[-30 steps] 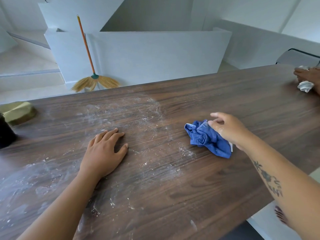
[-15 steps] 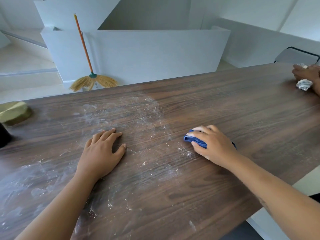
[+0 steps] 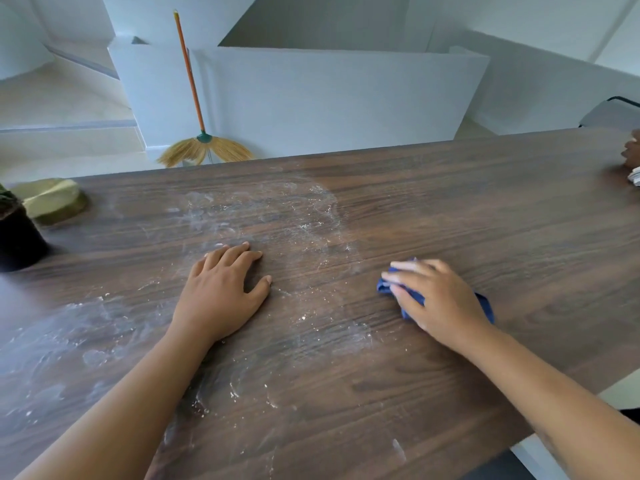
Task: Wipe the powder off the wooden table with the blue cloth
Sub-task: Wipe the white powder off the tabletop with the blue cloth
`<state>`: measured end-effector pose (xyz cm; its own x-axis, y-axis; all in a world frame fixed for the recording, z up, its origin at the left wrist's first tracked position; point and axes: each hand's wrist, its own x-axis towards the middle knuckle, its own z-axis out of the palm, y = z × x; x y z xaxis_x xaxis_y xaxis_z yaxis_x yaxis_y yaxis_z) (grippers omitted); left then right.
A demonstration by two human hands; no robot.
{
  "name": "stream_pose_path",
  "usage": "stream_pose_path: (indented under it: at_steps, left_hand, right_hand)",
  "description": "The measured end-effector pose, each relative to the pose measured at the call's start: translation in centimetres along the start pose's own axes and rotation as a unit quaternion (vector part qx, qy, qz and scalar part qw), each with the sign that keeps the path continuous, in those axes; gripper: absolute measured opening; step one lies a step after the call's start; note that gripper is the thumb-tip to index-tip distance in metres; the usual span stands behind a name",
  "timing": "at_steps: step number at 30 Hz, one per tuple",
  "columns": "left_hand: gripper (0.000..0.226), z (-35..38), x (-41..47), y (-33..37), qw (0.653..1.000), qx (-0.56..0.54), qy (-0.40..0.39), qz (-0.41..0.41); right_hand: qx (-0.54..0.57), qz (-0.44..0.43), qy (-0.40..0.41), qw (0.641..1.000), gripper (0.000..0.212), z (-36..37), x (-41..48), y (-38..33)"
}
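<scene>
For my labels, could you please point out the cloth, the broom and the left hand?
cloth [image 3: 384,288], head view, blue edge by the fingertips.
broom [image 3: 206,150], head view, straw bristles.
left hand [image 3: 221,296], head view, back of the hand.

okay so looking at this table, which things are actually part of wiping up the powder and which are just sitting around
Part of the job: blue cloth under the right hand; white powder; wooden table; left hand flat on the table.

Just lying about: broom against the wall; dark pot; yellowish object beside it; another person's hand at the far right.
</scene>
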<state>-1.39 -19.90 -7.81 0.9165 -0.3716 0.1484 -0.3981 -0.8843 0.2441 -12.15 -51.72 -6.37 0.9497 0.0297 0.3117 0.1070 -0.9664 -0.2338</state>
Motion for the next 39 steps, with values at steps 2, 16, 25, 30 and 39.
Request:
stream_pose_path:
  at_steps: [2, 16, 25, 30, 39]
  left_hand:
    - [0.058, 0.0, 0.0, 0.0, 1.0, 0.004, 0.0, 0.002]
    - [0.054, 0.4, 0.1, 0.0, 1.0, -0.005, 0.015, -0.003]
    - [0.054, 0.0, 0.1, 0.1, 1.0, -0.002, 0.014, -0.005]
    - [0.05, -0.4, -0.5, 0.4, 0.999, -0.035, -0.008, -0.001]
    - [0.051, -2.6, -4.3, -3.5, 1.0, 0.001, -0.008, -0.016]
  right_hand:
    - [-0.02, 0.039, 0.011, 0.999, 0.032, 1.3, 2.3, -0.9]
    - [-0.034, 0.009, 0.016, 0.999, 0.032, 2.0, 0.0, -4.0]
    - [-0.009, -0.063, -0.038, 0.997, 0.041, 0.8, -5.8, -6.8]
    - [-0.096, 0.058, -0.01, 0.994, 0.048, -0.3, -7.9, -8.0]
    - [-0.046, -0.027, 0.001, 0.999, 0.051, 2.5, -11.1, -19.7]
